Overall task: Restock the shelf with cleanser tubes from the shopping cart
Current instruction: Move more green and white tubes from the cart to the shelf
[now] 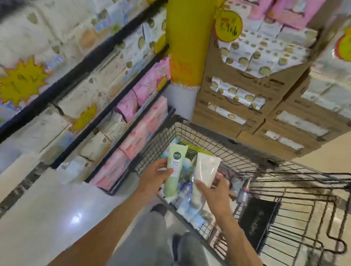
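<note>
- Your left hand [156, 175] grips the green tube [174, 170]: thumb across the front near its middle, fingers curled behind. Tube is upright, crimped end at 12 o'clock, cap end low and hidden behind the hand.
- Your right hand [215, 189] grips the white tube [205, 174]: thumb on the front lower half, fingers wrapped round the right edge. Also upright, tilted slightly toward 1 o'clock.
- Both tubes are held side by side, close but apart, above the near-left corner of the shopping cart [276, 165]. Neither touches the wire.
- Progress, judging from this: pick-up is done for these two, placing is not. More stock [186, 197] lies in the basket below your hands; blurred, so you can't count it or confirm it is all cleanser.
- Shelf [107, 106] runs from 9 to 11 o'clock of your hands, loaded with white and pink packs. No cleanser slot is visible there; target spot can't be told from this view.
- At 12 to 2 o'clock: stacked cardboard cases [239, 109] with yellow price tags, and a yellow pillar [186, 34] at 12.
- In the way: the cart's left wall sits between your hands and the shelf, so lift clear before swinging to 10 o'clock. Your legs [157, 241] stand tight against the cart's near end.
- Black pouch [256, 220] in the child seat at 4 o'clock, not relevant.
</note>
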`<state>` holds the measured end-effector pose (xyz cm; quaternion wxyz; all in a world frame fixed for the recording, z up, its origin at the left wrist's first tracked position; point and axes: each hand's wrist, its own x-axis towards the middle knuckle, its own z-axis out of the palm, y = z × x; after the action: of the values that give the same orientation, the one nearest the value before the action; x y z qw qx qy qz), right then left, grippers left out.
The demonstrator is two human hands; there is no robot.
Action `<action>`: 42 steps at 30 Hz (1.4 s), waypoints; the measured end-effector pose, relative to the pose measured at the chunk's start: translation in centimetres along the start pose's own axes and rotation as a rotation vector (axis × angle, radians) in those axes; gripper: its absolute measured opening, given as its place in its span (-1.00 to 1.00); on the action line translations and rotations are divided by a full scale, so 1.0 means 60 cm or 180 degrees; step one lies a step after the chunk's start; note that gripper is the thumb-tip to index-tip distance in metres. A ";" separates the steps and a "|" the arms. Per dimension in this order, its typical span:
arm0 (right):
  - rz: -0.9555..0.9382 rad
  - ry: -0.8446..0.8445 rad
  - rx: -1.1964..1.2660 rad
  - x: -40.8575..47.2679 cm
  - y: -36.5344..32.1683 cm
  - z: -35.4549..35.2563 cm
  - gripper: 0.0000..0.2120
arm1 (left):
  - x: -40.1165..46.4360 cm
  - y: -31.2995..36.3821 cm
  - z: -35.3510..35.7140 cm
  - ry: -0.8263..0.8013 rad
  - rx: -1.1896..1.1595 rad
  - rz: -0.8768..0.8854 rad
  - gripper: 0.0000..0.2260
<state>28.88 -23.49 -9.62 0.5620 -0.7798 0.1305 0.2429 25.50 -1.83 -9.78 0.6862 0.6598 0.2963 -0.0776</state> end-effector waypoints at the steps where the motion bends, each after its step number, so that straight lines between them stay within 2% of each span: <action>1: -0.0089 -0.0109 -0.0099 -0.007 -0.006 0.003 -0.40 | -0.025 -0.004 -0.008 0.0121 -0.0045 0.0029 -0.59; 4: -0.0386 -0.0531 -0.0377 -0.031 -0.025 0.028 -0.45 | -0.110 -0.006 -0.037 0.0576 -0.0121 0.0088 -0.70; 7: -0.0596 -0.0989 -0.0589 -0.071 -0.046 0.077 -0.51 | -0.190 -0.027 -0.077 0.1034 -0.0501 0.0165 -0.80; 14: -0.0962 -0.1980 -0.1069 -0.198 -0.053 0.241 -0.53 | -0.381 -0.131 -0.195 0.2286 -0.1069 0.0253 -0.78; 19: -0.1274 -0.2702 -0.1482 -0.342 -0.029 0.370 -0.53 | -0.552 -0.229 -0.268 0.3063 -0.1439 0.0390 -0.77; 33: -0.1981 -0.4391 -0.2278 -0.899 0.214 0.643 -0.53 | -1.113 -0.536 -0.412 0.4852 -0.2177 0.0421 -0.75; 42: -0.2193 -0.5362 -0.2451 -1.236 0.341 0.775 -0.52 | -1.413 -0.668 -0.463 0.5914 -0.2421 0.0336 -0.77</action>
<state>-54.57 8.25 1.10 0.2191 -0.4770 -0.6343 0.5676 -71.76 -4.25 0.21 0.3508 0.2081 0.6897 0.5983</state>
